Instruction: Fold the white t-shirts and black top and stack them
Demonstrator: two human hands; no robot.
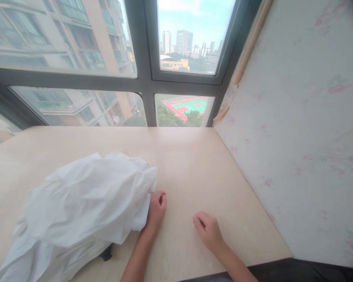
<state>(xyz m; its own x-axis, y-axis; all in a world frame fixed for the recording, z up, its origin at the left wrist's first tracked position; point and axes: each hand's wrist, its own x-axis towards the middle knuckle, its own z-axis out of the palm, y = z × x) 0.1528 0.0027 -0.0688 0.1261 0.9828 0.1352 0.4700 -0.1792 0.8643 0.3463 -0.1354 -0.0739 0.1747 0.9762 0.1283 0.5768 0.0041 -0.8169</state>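
Note:
A crumpled white cloth (88,196) lies heaped on the pale wooden surface (188,156) at the left. Close against its right edge rests my left hand (158,205), its fingers curled together; nothing shows in them. My right hand (207,229) is apart from the cloth, over the bare wood to the right, with the fingers curled in and nothing visible inside. Part of a small black object (106,253) pokes out from under the lower edge of the cloth; the rest of it is hidden.
Dark window frames (150,86) stand behind the surface, with buildings and a sports court outside. A wall with flowered paper (297,137) bounds the right side. Something dark (282,270) lies along the near edge at the bottom right.

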